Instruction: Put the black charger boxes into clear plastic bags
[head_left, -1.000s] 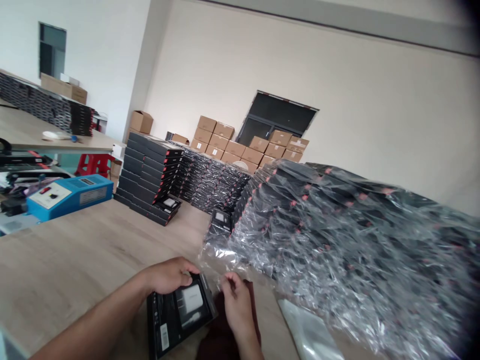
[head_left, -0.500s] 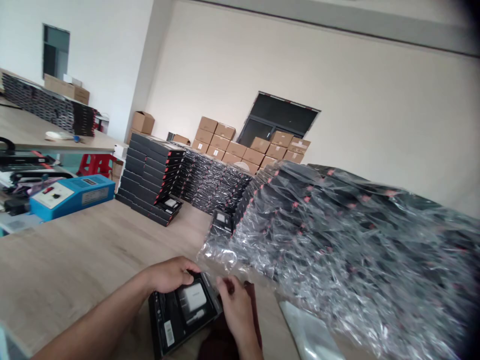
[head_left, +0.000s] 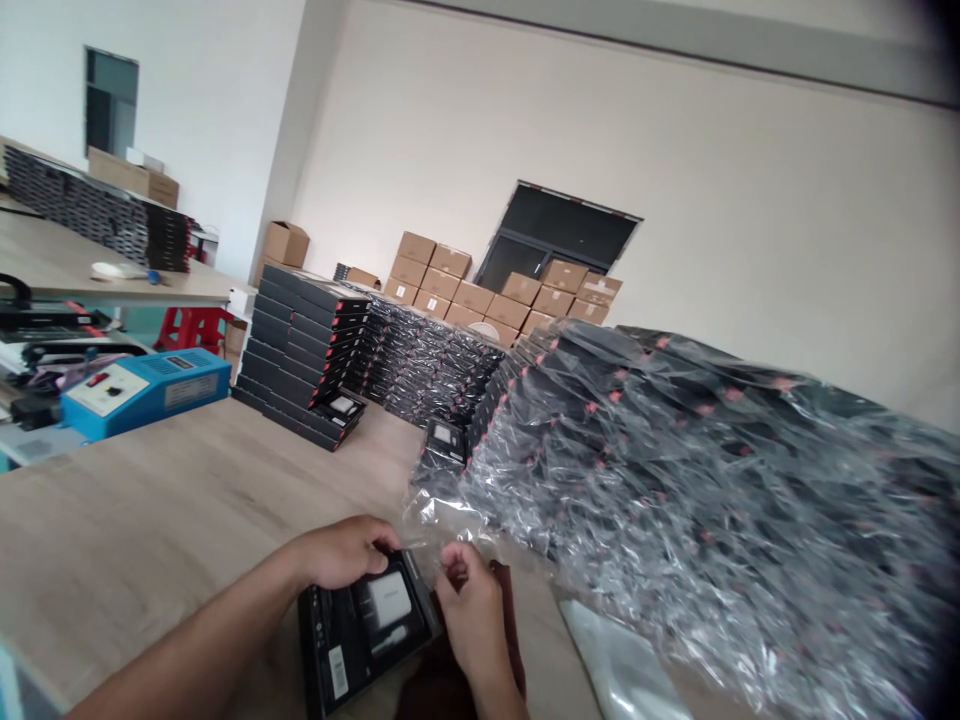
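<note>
A flat black box (head_left: 322,630) lies tilted at the table's near edge. Its face shows a white charger (head_left: 391,600), a small white plug below it and a white barcode label (head_left: 339,670). My left hand (head_left: 349,553) grips the box's far edge, thumb on top and fingers over the side. Just right of the box, my right hand (head_left: 474,605) is closed in a pinch; whatever sits between its fingertips is too faint to make out. Clear plastic film (head_left: 442,512) lies right beyond both hands.
Plastic-wrapped black boxes (head_left: 675,480) are heaped along the right. Unwrapped black boxes (head_left: 300,340) stand stacked beyond the hands, left of centre. A blue machine (head_left: 150,390) sits at left. Flat clear bags (head_left: 622,660) lie at front right. Brown cartons (head_left: 450,285) are piled at the back.
My right hand has shifted slightly up, its fingers curled closer together. My left hand and the black box have hardly moved.
</note>
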